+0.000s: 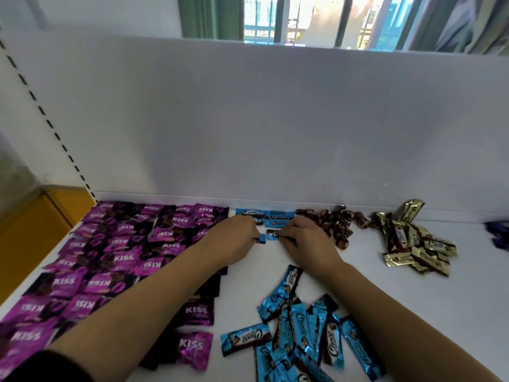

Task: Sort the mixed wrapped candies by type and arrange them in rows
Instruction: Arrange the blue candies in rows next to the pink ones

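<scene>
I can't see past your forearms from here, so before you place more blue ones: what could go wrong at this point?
The left forearm lies across the purple KISS candies, so pulling it back may drag their rows askew. The blue rows sit close beside the brown twist-wrapped candies, and the right hand could nudge the two types together. The loose blue pile lies between both arms and may scatter.

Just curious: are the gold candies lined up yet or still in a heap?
Still heaped: the gold candies overlap at mixed angles at the right, both hands away.

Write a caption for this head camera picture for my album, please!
Two hands line up blue candies between purple Kiss candies and brown ones.
</scene>
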A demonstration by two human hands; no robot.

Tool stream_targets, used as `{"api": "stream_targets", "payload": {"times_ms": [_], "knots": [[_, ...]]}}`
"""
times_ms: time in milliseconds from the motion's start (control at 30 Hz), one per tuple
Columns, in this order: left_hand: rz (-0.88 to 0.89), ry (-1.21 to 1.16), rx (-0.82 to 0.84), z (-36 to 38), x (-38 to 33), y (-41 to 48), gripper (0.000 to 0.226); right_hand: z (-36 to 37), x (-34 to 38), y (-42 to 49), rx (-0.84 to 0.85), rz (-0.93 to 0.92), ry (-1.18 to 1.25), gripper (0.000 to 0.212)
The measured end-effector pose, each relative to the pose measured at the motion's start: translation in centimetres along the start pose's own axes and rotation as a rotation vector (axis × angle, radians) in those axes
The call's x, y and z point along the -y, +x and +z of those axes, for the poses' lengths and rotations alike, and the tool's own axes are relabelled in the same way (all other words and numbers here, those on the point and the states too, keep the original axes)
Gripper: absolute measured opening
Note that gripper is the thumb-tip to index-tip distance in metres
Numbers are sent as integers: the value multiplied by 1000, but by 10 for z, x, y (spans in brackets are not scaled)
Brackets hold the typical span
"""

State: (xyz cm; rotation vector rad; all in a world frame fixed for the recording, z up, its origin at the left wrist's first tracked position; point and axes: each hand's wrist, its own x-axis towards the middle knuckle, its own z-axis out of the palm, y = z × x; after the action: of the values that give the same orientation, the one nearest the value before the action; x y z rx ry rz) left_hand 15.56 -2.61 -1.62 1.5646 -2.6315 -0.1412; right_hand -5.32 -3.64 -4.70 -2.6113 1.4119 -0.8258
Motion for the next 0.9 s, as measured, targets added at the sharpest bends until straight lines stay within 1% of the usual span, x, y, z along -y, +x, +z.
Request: {"api": "stream_targets", "payload": {"times_ms": [67,367,467,600,700,733,767,800,833,900], "knots": [[-5,11,-19,4,3,1,29,3,0,2,-33,5,23,13],[-38,-42,-98,10,12,7,28,8,-1,4,-52,15,47,15],[-48,-43,-97,9,12,9,29,10,-3,4,-78,5,18,15],[-81,-71,-87,4,7,6,29,9,-4,4,-54,2,-15,16],[-92,-70,-96,-7,-6,-4,27,-3,2,2,-40,41,72,17],[-94,-83,-81,-12,-14,-10,27,-12,5,2,3,86,150,16],[-90,-111,-45,-17,-23,-15,27,-23,6,0,96,140,236,16],[-81,-150,15,-21,-32,-22,28,-34,7,-1,232,176,321,17],[-69,-189,93,-25,-41,-28,30,-46,9,-4,380,174,375,20],[-59,-235,257,-30,-57,-38,42,-62,13,-9,606,96,334,27]]}}
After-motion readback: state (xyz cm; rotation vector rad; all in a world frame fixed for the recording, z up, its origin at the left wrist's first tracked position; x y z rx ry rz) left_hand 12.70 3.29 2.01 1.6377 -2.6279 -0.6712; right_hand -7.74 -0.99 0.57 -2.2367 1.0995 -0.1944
